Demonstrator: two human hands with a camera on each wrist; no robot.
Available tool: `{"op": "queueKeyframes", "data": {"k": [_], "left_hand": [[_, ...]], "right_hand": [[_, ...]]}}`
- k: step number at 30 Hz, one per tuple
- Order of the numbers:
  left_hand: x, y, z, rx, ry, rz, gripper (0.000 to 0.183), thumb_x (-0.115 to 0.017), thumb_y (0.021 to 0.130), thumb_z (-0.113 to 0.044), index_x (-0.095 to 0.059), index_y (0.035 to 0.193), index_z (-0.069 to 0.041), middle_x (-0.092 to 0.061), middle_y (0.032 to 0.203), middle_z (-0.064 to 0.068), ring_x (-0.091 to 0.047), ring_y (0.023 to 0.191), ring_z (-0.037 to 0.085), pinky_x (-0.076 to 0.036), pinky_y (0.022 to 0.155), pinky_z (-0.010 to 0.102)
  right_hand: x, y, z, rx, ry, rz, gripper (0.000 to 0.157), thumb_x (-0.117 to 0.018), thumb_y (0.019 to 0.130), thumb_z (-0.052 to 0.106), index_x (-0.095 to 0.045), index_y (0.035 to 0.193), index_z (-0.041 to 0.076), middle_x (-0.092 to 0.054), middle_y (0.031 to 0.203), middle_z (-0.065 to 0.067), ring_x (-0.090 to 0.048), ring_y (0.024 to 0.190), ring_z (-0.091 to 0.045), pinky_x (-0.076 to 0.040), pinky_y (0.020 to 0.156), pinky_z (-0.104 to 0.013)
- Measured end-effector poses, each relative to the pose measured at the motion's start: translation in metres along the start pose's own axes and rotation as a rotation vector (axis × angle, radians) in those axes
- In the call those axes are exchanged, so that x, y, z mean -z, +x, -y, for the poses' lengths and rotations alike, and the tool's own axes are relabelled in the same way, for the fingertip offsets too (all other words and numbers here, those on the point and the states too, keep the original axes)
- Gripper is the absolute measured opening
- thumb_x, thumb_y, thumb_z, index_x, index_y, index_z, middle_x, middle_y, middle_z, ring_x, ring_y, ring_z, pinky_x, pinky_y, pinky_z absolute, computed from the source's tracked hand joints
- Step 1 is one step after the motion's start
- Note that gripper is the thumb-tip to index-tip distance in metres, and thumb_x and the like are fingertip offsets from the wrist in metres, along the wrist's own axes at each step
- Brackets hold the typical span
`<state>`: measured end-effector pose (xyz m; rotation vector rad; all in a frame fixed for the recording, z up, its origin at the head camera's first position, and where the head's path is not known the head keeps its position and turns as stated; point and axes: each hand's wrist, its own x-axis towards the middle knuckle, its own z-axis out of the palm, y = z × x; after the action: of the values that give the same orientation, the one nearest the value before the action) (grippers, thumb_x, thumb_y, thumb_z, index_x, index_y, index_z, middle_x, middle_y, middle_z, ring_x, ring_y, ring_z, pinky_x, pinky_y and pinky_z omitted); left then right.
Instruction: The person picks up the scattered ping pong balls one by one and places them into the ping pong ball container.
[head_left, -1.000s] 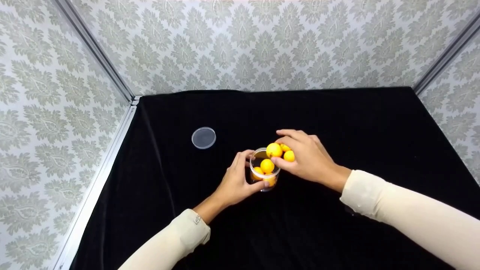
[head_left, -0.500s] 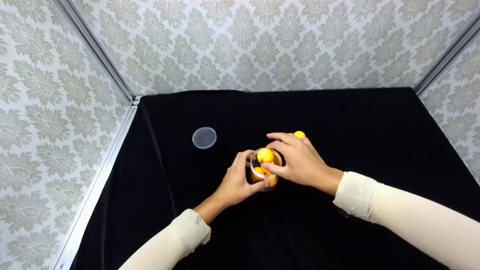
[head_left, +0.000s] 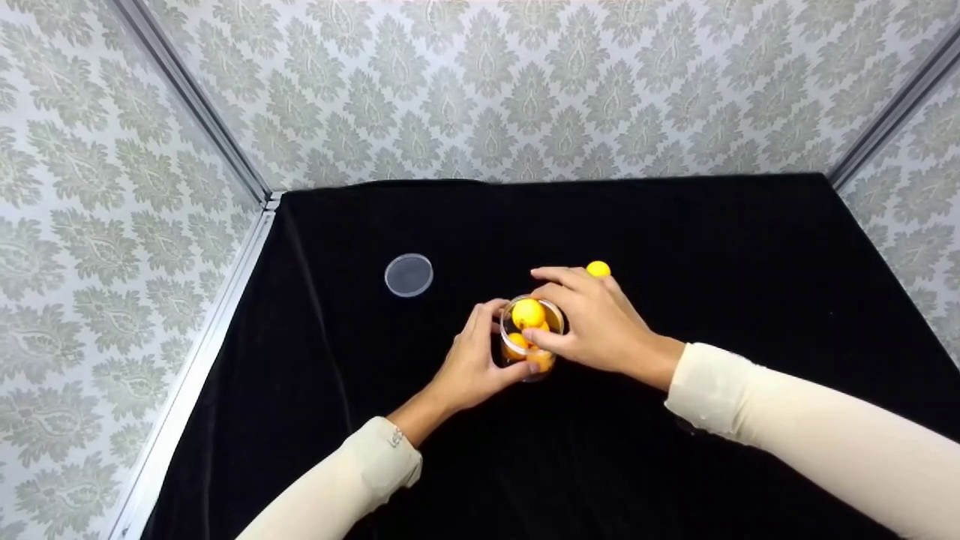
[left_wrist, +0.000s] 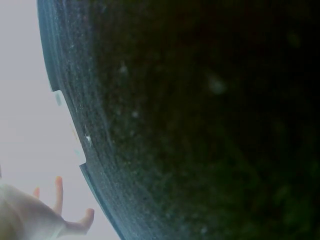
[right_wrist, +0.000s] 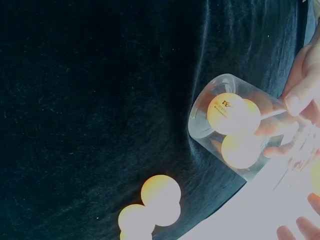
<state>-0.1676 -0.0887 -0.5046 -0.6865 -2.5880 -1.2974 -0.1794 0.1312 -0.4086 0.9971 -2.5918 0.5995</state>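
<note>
Left hand [head_left: 476, 367] curled round a clear jar [right_wrist: 202, 122], mouth up, left of the right hand [head_left: 604, 322]. Right hand is at the jar's mouth, pinching a yellow ball [head_left: 529, 313] between thumb and fingertips. More balls [right_wrist: 230, 115] already inside, low down — yellow-orange, one with printing. Right wrist view: a cluster of loose balls [right_wrist: 160, 192] on the worktop [head_left: 720, 247] beside the jar — black cloth cover. Clear round lid [head_left: 409, 275] lies flat, apart, farther back and left.

Left hand [head_left: 474, 369] grips — right hand [head_left: 600, 322] pinches alongside.
</note>
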Motion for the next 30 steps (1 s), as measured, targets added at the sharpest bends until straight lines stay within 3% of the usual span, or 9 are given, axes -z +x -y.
{"op": "queueKeyframes", "data": {"k": [10, 21, 30], "left_hand": [[-0.001, 0.000, 0.000, -0.021, -0.035, 0.000, 0.090, -0.090, 0.075, -0.043, -0.039, 0.146, -0.019, -0.054, 0.130, 0.009, -0.064, 0.112, 0.026, -0.055, 0.096, 0.041], [-0.001, 0.000, 0.000, -0.010, -0.032, 0.003, 0.090, -0.091, 0.074, -0.043, -0.040, 0.144, -0.018, -0.054, 0.130, 0.010, -0.066, 0.111, 0.027, -0.056, 0.095, 0.039], [0.000, 0.000, 0.000, -0.006, -0.008, 0.008, 0.090, -0.088, 0.075, -0.049, -0.040, 0.143, -0.016, -0.055, 0.129, 0.011, -0.066, 0.113, 0.029, -0.055, 0.096, 0.041]], "right_hand": [[0.002, 0.001, 0.000, -0.022, -0.020, 0.005, 0.035, -0.073, 0.087, 0.050, -0.075, 0.109, 0.022, -0.063, 0.141, -0.002, -0.063, 0.125, -0.025, -0.049, 0.097, -0.057], [0.004, 0.000, -0.003, -0.027, -0.029, 0.013, 0.037, -0.072, 0.089, 0.048, -0.075, 0.111, 0.019, -0.062, 0.142, -0.002, -0.062, 0.126, -0.027, -0.049, 0.097, -0.060], [0.009, 0.002, -0.011, -0.098, -0.015, 0.003, 0.037, -0.070, 0.092, 0.047, -0.073, 0.115, 0.018, -0.061, 0.144, -0.001, -0.061, 0.125, -0.026, -0.048, 0.096, -0.055]]}}
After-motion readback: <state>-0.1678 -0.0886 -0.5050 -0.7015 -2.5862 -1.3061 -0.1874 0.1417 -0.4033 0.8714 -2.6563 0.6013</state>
